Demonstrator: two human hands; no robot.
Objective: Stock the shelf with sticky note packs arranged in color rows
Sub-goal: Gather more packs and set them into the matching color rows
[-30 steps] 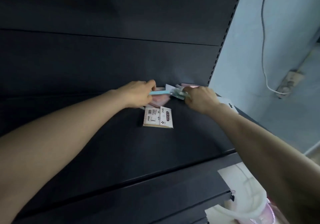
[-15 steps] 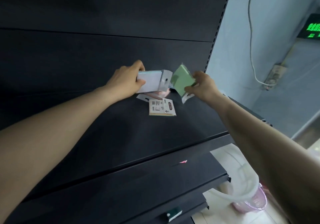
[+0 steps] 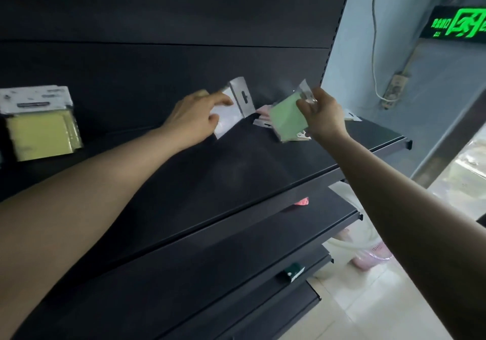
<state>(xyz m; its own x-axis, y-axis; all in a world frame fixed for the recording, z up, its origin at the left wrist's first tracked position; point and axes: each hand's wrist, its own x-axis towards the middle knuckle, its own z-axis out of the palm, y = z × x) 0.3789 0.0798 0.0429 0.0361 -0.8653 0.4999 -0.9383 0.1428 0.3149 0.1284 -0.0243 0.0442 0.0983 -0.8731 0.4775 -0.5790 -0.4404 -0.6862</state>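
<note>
A green film-wrapped note pack (image 3: 288, 120) is pinched by the right hand (image 3: 324, 116), a white-backed pack (image 3: 236, 102) by the left hand (image 3: 193, 116), presumably for colour sorting.

A person's left hand (image 3: 194, 114) and right hand (image 3: 324, 114), both bare, on arms seemingly uncovered up to the frame's edge.

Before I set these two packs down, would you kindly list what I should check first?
1. Right hand pinches green pack by its header: ok.
2. Left hand holds pale pack: ok.
3. Pale pack's note colour: cannot tell.
4. Yellow packs stand far left: ok.
5. Bare shelf between yellow packs and hands: ok.
6. Pink pack lies loose behind green pack, unsorted: not ok.
</note>
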